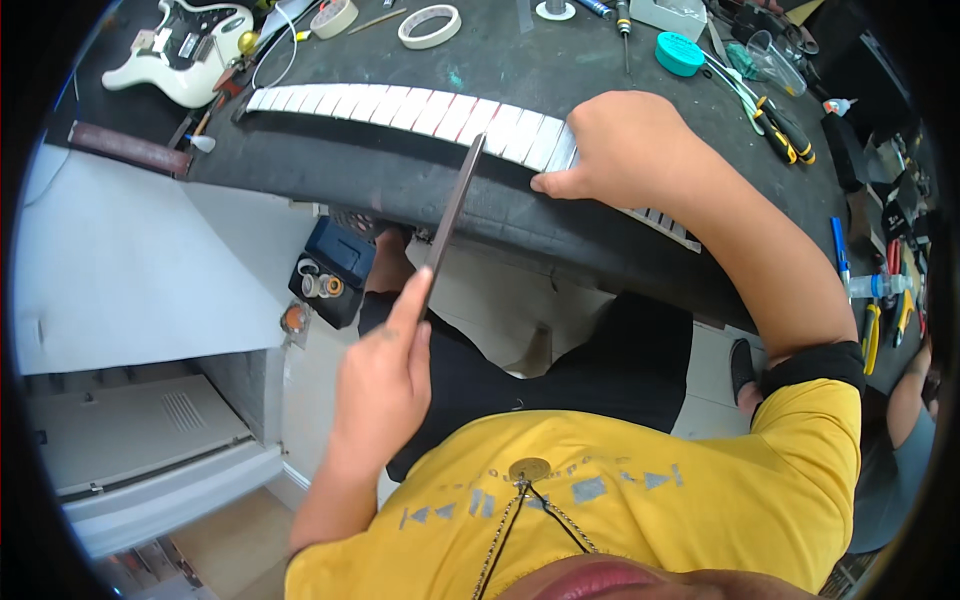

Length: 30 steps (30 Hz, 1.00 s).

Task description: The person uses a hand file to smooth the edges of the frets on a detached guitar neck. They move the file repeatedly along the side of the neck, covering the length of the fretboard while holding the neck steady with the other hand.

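Observation:
Across the front of the dark workbench lies a guitar neck (pixel 400 109), its fretboard covered in white tape strips between the frets. My left hand (pixel 385 375) is closed round the near end of a long, narrow dark file (pixel 453 215), index finger stretched along it. The file's far tip meets the taped fretboard near its middle, and the rest slants down over the bench edge. My right hand (pixel 625 145) grips the neck to the right of the file, thumb on the near side. Beyond that wrist, bare frets show at the neck's right end.
A white guitar body (pixel 180 52) sits at the far left, near tape rolls (pixel 430 27). A turquoise round tin (pixel 680 54), a screwdriver (pixel 624 30) and yellow-black pliers (pixel 780 133) lie at the right. Another person's arm (pixel 908 395) shows at the right edge.

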Tool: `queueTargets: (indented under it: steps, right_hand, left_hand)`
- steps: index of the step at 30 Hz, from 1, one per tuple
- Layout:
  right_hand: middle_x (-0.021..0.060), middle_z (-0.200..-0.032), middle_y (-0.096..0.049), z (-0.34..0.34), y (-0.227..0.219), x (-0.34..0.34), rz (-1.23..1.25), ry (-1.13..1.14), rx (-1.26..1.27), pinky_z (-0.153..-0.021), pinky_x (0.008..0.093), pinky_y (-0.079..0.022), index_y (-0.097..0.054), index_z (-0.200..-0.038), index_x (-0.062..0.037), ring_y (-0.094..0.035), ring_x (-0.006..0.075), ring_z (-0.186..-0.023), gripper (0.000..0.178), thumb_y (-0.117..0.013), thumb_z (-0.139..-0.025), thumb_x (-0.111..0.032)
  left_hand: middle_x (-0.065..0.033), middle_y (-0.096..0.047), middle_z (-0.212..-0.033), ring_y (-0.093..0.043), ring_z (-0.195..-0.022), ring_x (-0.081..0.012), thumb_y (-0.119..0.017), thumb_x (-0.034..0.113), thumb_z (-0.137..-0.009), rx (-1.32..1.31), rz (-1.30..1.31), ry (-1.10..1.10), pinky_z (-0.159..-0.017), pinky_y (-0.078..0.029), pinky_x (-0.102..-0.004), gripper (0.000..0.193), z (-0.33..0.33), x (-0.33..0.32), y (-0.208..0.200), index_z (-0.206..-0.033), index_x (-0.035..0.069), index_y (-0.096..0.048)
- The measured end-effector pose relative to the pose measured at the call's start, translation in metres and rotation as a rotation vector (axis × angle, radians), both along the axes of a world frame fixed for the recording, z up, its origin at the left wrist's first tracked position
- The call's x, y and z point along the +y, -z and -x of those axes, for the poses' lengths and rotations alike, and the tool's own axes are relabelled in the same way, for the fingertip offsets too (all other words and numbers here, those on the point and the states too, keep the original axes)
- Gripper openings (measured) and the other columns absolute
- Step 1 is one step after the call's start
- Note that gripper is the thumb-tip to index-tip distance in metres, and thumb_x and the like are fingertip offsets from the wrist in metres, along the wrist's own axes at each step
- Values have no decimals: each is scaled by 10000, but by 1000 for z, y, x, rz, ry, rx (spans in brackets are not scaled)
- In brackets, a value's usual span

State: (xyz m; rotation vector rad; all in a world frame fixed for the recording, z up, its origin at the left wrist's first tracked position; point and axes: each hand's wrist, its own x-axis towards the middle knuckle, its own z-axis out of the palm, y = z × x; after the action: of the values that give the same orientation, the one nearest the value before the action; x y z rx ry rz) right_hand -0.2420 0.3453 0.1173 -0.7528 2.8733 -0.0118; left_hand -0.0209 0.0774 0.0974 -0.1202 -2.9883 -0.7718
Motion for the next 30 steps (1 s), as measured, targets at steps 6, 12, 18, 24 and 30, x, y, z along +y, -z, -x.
queueTargets:
  steps: [6,12,18,24,30]
  right_hand:
    - [152,-812,-808,2,-3,-4,48,4,-15,-841,480,-666,-857,-821,-22,-828,361,-882,670,-800,-936,-679]
    - [132,-748,-784,3,9,9,76,18,48,-812,484,-662,-842,-768,-36,-818,354,-829,661,-797,-937,-673]
    - [132,-752,-788,3,1,-1,19,27,-31,-815,480,-663,-848,-785,-43,-824,347,-846,659,-803,-929,-684]
    - [138,-758,-793,1,0,-3,55,16,10,-828,476,-666,-867,-836,-32,-833,349,-865,667,-811,-924,-691]
    - [115,-735,-786,3,14,3,41,27,95,-817,476,-664,-870,-829,-41,-826,328,-838,656,-801,-934,-684]
  left_hand:
    - [-337,-782,-1087,-734,-947,-571,-654,49,-1127,83,62,164,-853,-614,-478,511,149,11,-19,-1637,89,-634]
    - [-302,-792,-1028,-762,-843,-500,-654,22,-1123,49,34,115,-826,-618,-472,538,73,1,-10,-1656,89,-627]
    - [-313,-799,-1106,-777,-930,-529,-648,-2,-1111,-21,-2,76,-876,-629,-508,592,35,-4,-11,-1692,87,-577]
    - [-228,-808,-973,-737,-811,-402,-618,89,-1154,-74,-60,140,-849,-609,-453,488,170,23,-27,-1641,64,-628]
    - [-75,-641,-732,-603,-621,-155,-618,9,-1140,-17,-145,71,-651,-529,-348,573,16,-23,13,-1698,140,-621]
